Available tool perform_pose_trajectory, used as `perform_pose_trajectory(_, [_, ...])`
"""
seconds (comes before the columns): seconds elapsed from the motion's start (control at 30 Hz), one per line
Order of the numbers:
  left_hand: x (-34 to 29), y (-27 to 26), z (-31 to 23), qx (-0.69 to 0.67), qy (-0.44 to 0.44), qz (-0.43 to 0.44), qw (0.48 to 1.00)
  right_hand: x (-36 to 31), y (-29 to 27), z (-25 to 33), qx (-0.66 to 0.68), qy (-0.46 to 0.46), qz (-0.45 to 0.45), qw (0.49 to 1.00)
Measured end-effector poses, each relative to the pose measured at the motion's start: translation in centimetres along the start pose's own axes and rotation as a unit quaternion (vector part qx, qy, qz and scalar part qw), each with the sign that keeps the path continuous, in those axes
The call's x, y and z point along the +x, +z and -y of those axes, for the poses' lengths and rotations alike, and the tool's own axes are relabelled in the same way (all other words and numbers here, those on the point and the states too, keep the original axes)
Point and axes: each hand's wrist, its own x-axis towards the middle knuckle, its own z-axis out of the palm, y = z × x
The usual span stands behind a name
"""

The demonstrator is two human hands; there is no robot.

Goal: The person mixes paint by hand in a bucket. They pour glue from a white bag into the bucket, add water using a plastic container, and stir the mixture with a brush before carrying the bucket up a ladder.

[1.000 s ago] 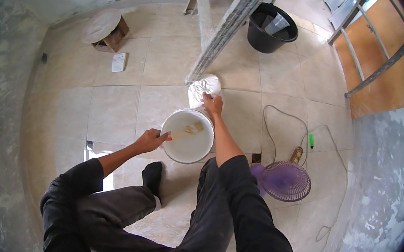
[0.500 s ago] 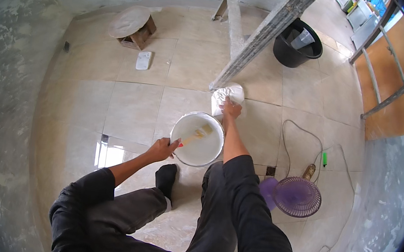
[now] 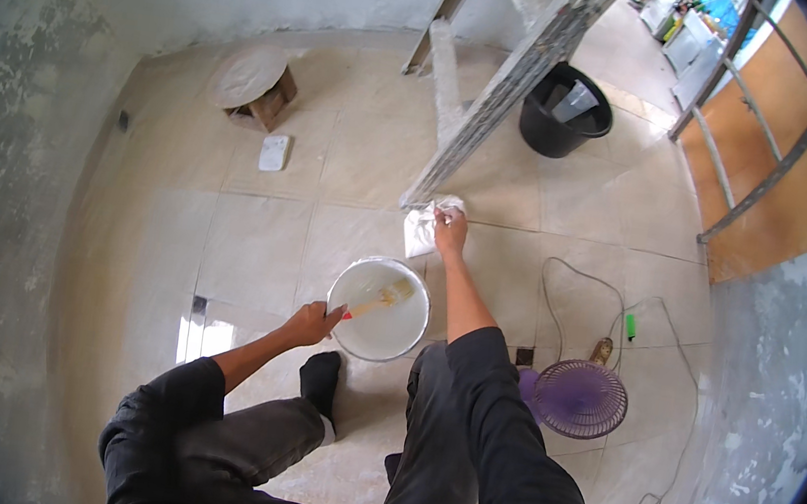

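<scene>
A white bucket (image 3: 335,289) stands on the tiles before my feet, with whitish contents inside. My left hand (image 3: 317,324) is closed at its left rim, round the red end of a paintbrush (image 3: 382,301). The brush slants across the bucket, bristles toward the far right side. How deep it reaches is hard to tell. Beyond the bucket, my right hand (image 3: 450,233) pinches the crumpled top of a white plastic bag (image 3: 419,234). The bag sits on the floor against the foot of a ladder (image 3: 479,125); its contents are hidden.
At the back stands a black tub (image 3: 551,134) holding a clear container. A purple fan (image 3: 580,399) and its cable lie right, near a green object (image 3: 630,327). A low stool (image 3: 249,79) and a small white slab (image 3: 275,153) are far left. Another metal frame (image 3: 722,145) leans right.
The view has tilted, so the floor things appear lower. My right hand has gone from lying on the bag to gathering its top, which looks more bunched. My left hand keeps the brush.
</scene>
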Motion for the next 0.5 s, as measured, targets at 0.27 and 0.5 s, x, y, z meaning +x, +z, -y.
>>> perform_pose_trajectory(0.27, [1.1, -0.2, -2.2, -0.057, -0.065, 0.082, 0.993, 1.6, -6.5, 4.0, -0.002, -0.061, 0.119, 0.991])
perform_pose_trajectory(0.5, [2.8, -0.4, -1.4, 0.134, -0.045, 0.011, 0.99, 1.5, -11.6, 8.2, -0.013, -0.098, 0.129, 0.987])
